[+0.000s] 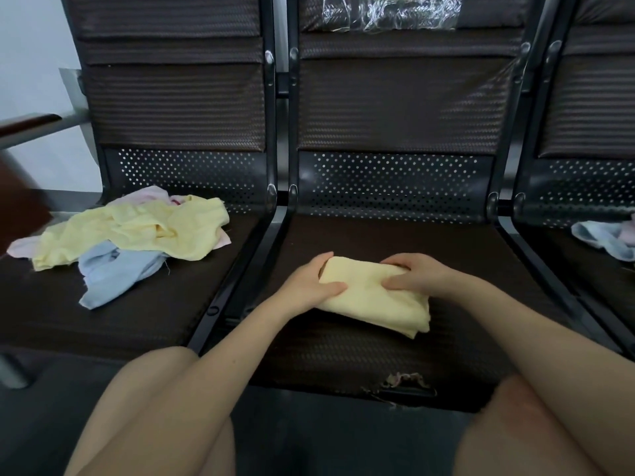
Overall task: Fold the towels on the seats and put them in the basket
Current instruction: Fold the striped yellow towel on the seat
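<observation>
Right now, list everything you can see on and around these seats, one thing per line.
folded towel: 1, pale yellow, on the middle seat, held by both hands
loose yellow towel: 1, pale yellow, crumpled on top of the pile on the left seat
blue towel: 1, light blue, under the yellow one at the pile's near side
pink towel: at least 1, pale pink, showing at the pile's edges
towels on the right seat: light blue with some pink, count unclear, cut off by the frame
seats: 3, dark brown with black frames, side by side
plastic wrap: 1, clear, on the middle backrest
basket: not in view
left hand: grips the folded towel's left end
right hand: grips its right end
</observation>
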### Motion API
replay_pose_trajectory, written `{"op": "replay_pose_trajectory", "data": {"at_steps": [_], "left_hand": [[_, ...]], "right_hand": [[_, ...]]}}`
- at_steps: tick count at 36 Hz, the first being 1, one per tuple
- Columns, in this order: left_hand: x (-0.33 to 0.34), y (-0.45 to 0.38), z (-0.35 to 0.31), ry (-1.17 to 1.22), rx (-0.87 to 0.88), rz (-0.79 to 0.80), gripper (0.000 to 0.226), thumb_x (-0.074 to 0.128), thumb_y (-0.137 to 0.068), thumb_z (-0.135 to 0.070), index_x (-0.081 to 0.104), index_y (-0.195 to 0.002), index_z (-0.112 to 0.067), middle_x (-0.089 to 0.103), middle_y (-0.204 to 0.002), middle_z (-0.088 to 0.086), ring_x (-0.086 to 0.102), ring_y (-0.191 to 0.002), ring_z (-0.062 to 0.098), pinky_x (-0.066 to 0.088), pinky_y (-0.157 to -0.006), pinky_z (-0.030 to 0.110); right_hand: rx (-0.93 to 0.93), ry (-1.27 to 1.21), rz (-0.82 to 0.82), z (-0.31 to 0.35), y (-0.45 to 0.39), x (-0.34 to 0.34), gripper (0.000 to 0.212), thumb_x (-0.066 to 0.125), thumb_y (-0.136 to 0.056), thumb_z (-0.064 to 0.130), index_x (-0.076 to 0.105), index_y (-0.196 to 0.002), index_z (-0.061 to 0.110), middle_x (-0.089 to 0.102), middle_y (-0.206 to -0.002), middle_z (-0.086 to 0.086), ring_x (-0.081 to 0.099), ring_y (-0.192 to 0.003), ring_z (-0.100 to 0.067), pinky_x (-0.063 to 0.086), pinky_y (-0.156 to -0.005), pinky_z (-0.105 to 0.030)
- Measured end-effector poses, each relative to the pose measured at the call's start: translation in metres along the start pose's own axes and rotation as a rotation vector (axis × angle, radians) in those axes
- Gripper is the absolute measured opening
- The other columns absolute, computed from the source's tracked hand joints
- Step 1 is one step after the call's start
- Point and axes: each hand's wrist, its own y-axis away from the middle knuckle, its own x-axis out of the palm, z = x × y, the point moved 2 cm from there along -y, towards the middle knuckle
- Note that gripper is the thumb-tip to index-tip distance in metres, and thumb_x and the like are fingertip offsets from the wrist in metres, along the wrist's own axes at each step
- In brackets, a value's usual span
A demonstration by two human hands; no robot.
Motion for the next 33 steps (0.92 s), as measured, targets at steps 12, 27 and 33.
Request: {"op": "replay_pose_trajectory", "data": {"at_steps": [12,27,33], "left_hand": [[0.0,0.036,-0.005,0.388,0.019,-0.241,0.05,0.054,-0.095,-0.021,0.043,-0.142,-0.031,0.048,-0.141,-0.005,0.047,-0.122,0.011,0.04,-0.094,0.023],[-0.146,0.19,0.034,0.965,0.046,-0.51,0.067,0.056,-0.09,-0.054,0.026,-0.148,-0.039,0.055,-0.135,-0.008,0.06,-0.114,0.016,0.052,-0.095,0.043],[-0.184,0.292,0.091,0.944,0.087,-0.778,0.055,0.054,-0.093,-0.045,0.035,-0.142,-0.029,0.057,-0.133,0.001,0.058,-0.119,0.02,0.05,-0.098,0.042]], "right_hand": [[-0.118,-0.218,0.007,0.044,0.028,0.035,0.057,0.061,-0.092,0.03,0.037,-0.144,0.035,0.049,-0.13,0.01,0.051,-0.111,-0.008,0.043,-0.093,-0.028],[-0.617,-0.693,-0.039,0.252,0.074,0.083,0.041,0.064,-0.091,0.024,0.056,-0.127,0.043,0.057,-0.129,0.009,0.057,-0.115,-0.017,0.048,-0.099,-0.046],[-0.647,-0.662,0.15,0.325,0.093,0.196,0.048,0.061,-0.092,0.032,0.045,-0.137,0.039,0.053,-0.131,0.007,0.055,-0.113,-0.016,0.048,-0.098,-0.044]]}}
